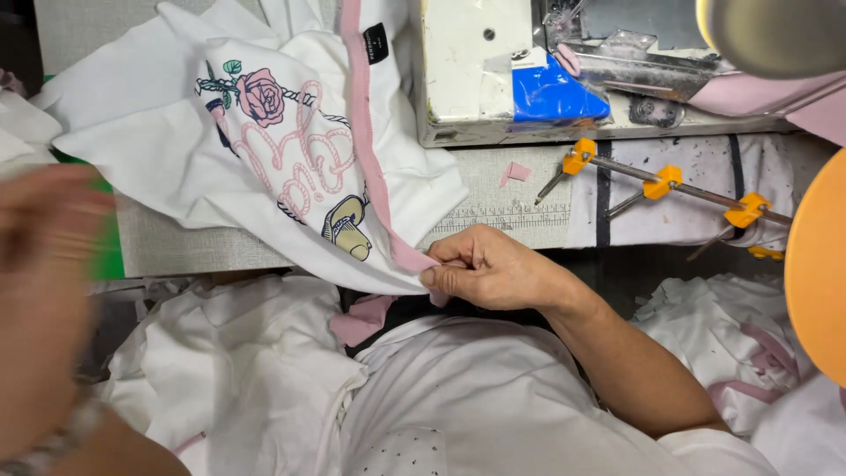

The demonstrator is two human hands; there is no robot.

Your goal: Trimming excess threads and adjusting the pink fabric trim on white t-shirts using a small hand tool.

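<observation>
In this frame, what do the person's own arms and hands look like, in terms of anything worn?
The right hand is bare: no glove, and no ring or watch that shows. Its forearm is bare too, up to a short white sleeve at the bottom edge. The left hand is a motion blur close to the camera; something pale and beaded, perhaps a bracelet, sits at its wrist, too smeared to be sure.

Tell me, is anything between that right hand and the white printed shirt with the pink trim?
Nothing visible: the right hand already pinches the pink trim at the edge of the white printed shirt. The left hand is a blur off to the side, apart from it.
</observation>
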